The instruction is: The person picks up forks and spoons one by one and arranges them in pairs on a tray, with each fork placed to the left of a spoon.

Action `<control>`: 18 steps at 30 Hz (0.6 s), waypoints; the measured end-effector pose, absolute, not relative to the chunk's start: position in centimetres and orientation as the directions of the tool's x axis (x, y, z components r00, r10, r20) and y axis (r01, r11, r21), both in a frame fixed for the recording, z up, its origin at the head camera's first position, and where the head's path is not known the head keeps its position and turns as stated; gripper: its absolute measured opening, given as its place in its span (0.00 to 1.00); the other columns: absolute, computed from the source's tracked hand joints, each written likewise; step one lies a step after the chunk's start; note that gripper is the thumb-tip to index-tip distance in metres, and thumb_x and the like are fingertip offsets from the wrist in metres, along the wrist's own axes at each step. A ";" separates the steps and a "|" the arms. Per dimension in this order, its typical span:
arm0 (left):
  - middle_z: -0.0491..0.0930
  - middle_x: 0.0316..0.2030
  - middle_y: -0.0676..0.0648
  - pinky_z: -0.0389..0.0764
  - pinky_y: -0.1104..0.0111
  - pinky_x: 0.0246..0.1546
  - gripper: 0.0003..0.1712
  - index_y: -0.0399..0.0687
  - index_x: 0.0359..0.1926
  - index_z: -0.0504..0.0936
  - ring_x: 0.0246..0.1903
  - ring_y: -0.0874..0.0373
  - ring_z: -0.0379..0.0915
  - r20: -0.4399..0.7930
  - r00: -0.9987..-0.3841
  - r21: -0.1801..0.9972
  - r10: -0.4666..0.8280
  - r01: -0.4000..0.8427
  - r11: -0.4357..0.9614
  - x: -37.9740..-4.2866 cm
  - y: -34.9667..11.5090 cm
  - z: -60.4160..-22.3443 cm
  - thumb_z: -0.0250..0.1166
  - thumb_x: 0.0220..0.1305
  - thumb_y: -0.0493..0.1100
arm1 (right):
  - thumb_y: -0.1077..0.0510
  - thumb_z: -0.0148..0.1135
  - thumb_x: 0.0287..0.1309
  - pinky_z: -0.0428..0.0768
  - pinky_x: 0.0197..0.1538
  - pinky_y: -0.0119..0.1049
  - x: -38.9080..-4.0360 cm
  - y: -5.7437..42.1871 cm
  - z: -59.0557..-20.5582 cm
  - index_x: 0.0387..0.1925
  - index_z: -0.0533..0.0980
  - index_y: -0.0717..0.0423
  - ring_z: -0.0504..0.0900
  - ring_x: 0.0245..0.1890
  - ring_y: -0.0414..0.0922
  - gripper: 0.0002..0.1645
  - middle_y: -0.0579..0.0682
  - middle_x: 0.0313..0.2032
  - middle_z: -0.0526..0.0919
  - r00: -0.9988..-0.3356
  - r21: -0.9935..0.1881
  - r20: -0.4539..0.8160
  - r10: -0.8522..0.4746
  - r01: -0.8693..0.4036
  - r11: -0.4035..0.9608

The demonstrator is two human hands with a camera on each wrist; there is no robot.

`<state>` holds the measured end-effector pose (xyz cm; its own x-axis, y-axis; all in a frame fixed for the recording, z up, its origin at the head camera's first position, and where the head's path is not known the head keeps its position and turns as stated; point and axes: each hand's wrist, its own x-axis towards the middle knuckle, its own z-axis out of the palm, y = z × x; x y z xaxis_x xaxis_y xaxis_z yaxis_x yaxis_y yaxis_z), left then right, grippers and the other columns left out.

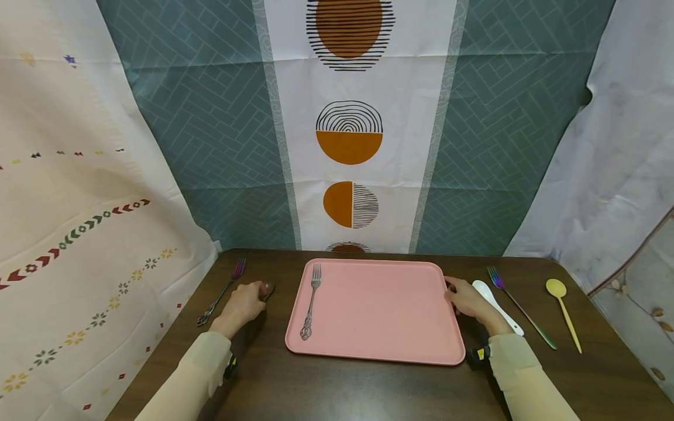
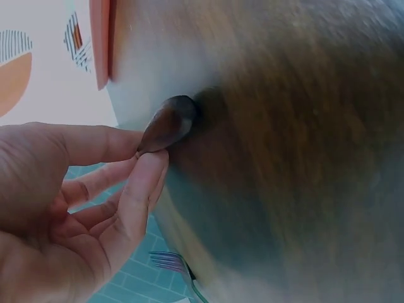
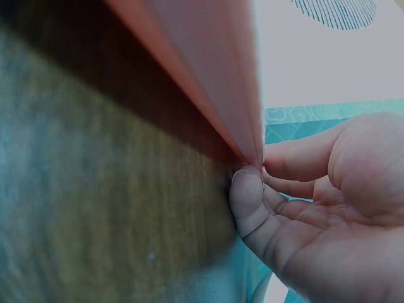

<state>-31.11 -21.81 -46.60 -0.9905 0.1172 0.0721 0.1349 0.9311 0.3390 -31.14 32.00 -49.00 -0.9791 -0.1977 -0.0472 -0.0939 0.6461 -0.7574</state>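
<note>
My left hand [image 1: 241,305] is at the left of the table, pinching a shiny metal spoon [image 2: 169,123] between thumb and fingertips. The spoon's bowl sticks out past the fingers close over the wood; its handle is hidden by the hand. A pink rectangular tray [image 1: 379,310] lies in the middle of the table. At the tray's right edge is my right hand [image 1: 470,301], with thumb and fingers pinching the rim, as the right wrist view shows. On the tray's left side lies a silver fork [image 1: 312,301] with an ornate handle, tines pointing away from me.
Left of my left hand lies a fork [image 1: 223,292] with purple tines and a greenish ornate handle. Beyond my right hand are a white spoon [image 1: 497,308], a rainbow-coloured fork [image 1: 521,308] and a yellow spoon [image 1: 564,316]. Patterned cloth [image 1: 350,88] hangs behind the dark wooden table [image 1: 337,389].
</note>
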 end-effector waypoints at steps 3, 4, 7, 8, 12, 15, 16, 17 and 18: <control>0.85 0.39 0.35 0.81 0.45 0.37 0.13 0.38 0.40 0.82 0.37 0.38 0.82 0.064 -0.992 0.342 0.112 0.127 0.931 -31.2 -21.8 -46.6 0.66 0.51 0.31 | 0.68 0.49 0.71 0.78 0.26 0.39 -31.1 32.0 -48.9 0.71 0.58 0.81 0.74 0.20 0.45 0.32 0.55 0.32 0.74 -0.980 -0.758 -0.046 -0.195 -0.093 0.646; 0.85 0.38 0.36 0.81 0.46 0.36 0.12 0.38 0.39 0.82 0.36 0.39 0.81 0.063 -0.992 0.340 0.112 0.127 0.932 -31.2 -21.7 -46.6 0.66 0.51 0.31 | 0.68 0.49 0.71 0.78 0.26 0.39 -31.1 32.0 -48.9 0.71 0.58 0.81 0.73 0.20 0.45 0.32 0.55 0.32 0.74 -0.980 -0.758 -0.045 -0.196 -0.095 0.646; 0.83 0.34 0.40 0.78 0.50 0.34 0.09 0.40 0.36 0.80 0.32 0.44 0.77 0.048 -0.993 0.336 0.103 0.113 0.935 -31.4 -21.7 -46.5 0.66 0.51 0.32 | 0.68 0.49 0.71 0.78 0.25 0.39 -31.1 32.0 -49.0 0.71 0.58 0.81 0.73 0.20 0.45 0.32 0.55 0.32 0.74 -0.980 -0.757 -0.042 -0.194 -0.096 0.647; 0.81 0.33 0.41 0.77 0.51 0.33 0.08 0.41 0.35 0.79 0.31 0.45 0.76 0.042 -0.994 0.335 0.101 0.109 0.936 -31.4 -21.6 -46.5 0.65 0.51 0.32 | 0.68 0.49 0.71 0.78 0.25 0.39 -31.1 32.0 -49.0 0.71 0.58 0.81 0.73 0.20 0.45 0.32 0.55 0.32 0.74 -0.980 -0.757 -0.039 -0.197 -0.099 0.646; 0.79 0.30 0.42 0.75 0.53 0.33 0.06 0.41 0.32 0.77 0.30 0.46 0.73 0.019 -0.996 0.335 0.089 0.090 0.938 -31.6 -21.6 -46.3 0.64 0.52 0.31 | 0.69 0.49 0.70 0.78 0.25 0.39 -31.2 32.1 -49.3 0.71 0.58 0.81 0.73 0.19 0.45 0.32 0.55 0.32 0.74 -0.978 -0.755 -0.031 -0.204 -0.111 0.647; 0.82 0.34 0.40 0.79 0.51 0.35 0.08 0.39 0.37 0.81 0.32 0.45 0.76 0.001 -0.996 0.345 0.086 0.081 0.935 -31.6 -21.5 -46.0 0.65 0.52 0.31 | 0.69 0.49 0.69 0.78 0.25 0.39 -31.3 32.1 -49.4 0.71 0.58 0.81 0.73 0.18 0.45 0.32 0.56 0.32 0.75 -0.979 -0.751 -0.026 -0.204 -0.115 0.650; 0.83 0.36 0.39 0.80 0.50 0.36 0.10 0.38 0.39 0.82 0.33 0.44 0.77 -0.005 -0.996 0.347 0.087 0.080 0.934 -31.6 -21.4 -45.9 0.66 0.53 0.31 | 0.69 0.49 0.69 0.78 0.25 0.39 -31.3 32.1 -49.4 0.71 0.58 0.82 0.73 0.18 0.45 0.32 0.56 0.32 0.75 -0.979 -0.750 -0.025 -0.204 -0.117 0.651; 0.84 0.39 0.37 0.81 0.49 0.38 0.12 0.37 0.41 0.83 0.35 0.42 0.79 -0.010 -0.996 0.351 0.084 0.075 0.933 -31.5 -21.3 -45.7 0.67 0.54 0.31 | 0.69 0.49 0.69 0.78 0.25 0.39 -31.3 32.1 -49.4 0.71 0.58 0.82 0.73 0.18 0.45 0.33 0.56 0.32 0.75 -0.979 -0.750 -0.024 -0.203 -0.117 0.652; 0.85 0.42 0.35 0.82 0.47 0.40 0.13 0.37 0.44 0.84 0.37 0.41 0.80 -0.013 -0.996 0.353 0.085 0.075 0.933 -31.5 -21.3 -45.6 0.68 0.54 0.31 | 0.69 0.49 0.69 0.78 0.25 0.39 -31.3 32.2 -49.4 0.71 0.58 0.82 0.73 0.18 0.45 0.32 0.57 0.33 0.75 -0.979 -0.749 -0.024 -0.202 -0.116 0.653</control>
